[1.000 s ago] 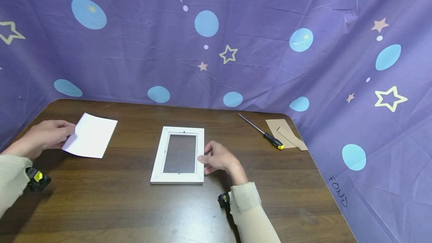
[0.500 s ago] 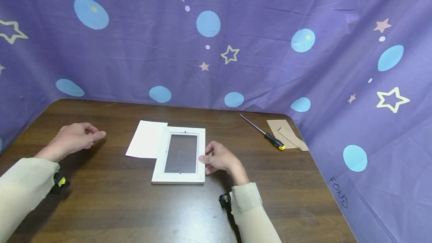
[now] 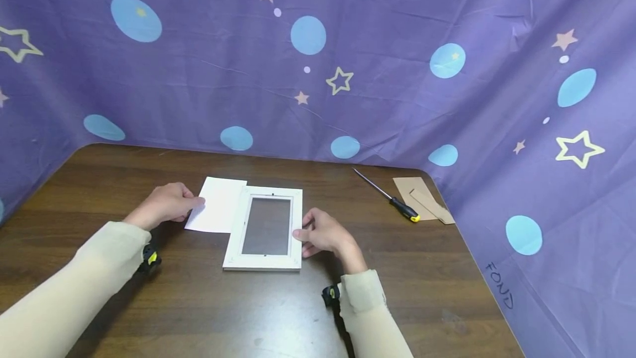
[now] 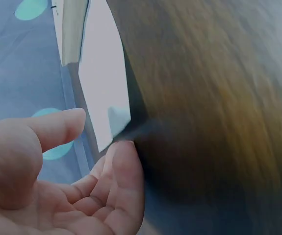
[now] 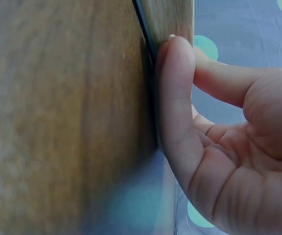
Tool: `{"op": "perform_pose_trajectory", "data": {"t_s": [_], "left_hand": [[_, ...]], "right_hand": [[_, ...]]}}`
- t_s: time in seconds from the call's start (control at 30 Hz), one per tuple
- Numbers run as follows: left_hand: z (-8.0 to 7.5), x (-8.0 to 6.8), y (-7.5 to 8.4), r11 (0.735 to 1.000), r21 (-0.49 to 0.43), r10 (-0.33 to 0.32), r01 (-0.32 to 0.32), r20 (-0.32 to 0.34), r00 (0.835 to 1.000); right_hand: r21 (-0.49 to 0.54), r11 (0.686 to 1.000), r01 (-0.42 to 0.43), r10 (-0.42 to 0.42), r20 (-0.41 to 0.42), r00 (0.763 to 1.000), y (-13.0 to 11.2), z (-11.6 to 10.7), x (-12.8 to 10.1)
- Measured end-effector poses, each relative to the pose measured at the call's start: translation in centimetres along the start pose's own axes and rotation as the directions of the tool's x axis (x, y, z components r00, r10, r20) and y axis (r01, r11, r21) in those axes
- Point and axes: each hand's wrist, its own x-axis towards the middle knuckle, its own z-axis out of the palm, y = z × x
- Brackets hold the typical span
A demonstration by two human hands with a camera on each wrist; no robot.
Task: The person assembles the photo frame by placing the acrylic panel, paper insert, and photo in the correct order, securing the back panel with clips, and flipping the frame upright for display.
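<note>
Two things sit mid-worktop: a white picture frame (image 3: pixel 263 228) lying flat, and a white sheet of paper (image 3: pixel 216 212) right beside it on its left, with the sheet's right edge tucked under the frame. The right hand (image 3: pixel 323 233) rests against the frame's right side, fingers loosely curled with the fingertips (image 5: pixel 176 58) pressed on its edge, thumb held apart. The left hand (image 3: pixel 166 206) is at the paper's left edge, relaxed and spread, fingertips (image 4: pixel 126 152) just touching the corner, not pinching it. Both sleeves are pale beige. Further out toward the far right corner of the dark wood worktop (image 3: pixel 208 303) lies a screwdriver (image 3: pixel 392 198) with a black and yellow handle, just beside some brown cardboard pieces (image 3: pixel 424 198). Purple star-patterned cloth (image 3: pixel 348 43) hangs behind.
</note>
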Motion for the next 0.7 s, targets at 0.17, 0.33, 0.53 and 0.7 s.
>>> {"op": "perform_pose_trajectory", "data": {"t_s": [0.17, 0.33, 0.53, 0.7], "left_hand": [[0.6, 0.3, 0.4, 0.999, -0.035, -0.017, 0.018, 0.003, 1.000], [0.7, 0.5, 0.3, 0.996, -0.087, -0.006, 0.007, 0.010, 1.000], [0.3, 0.7, -0.6, 0.982, -0.185, 0.037, -0.029, 0.036, 0.999], [-0.4, 0.4, -0.4, 0.980, -0.186, 0.077, -0.077, -0.007, 0.997]], "right_hand": [[-0.002, 1.000, -0.002, 0.002, -0.001, 1.000, 0.0, 0.1, 0.0], [-0.007, 1.000, -0.003, 0.003, -0.005, 1.000, -0.1, 0.0, 0.0], [-0.010, 1.000, -0.009, 0.009, -0.005, 1.000, -0.1, 0.0, 0.0], [-0.006, 1.000, -0.011, 0.011, -0.003, 1.000, -0.1, -0.1, 0.0]]}}
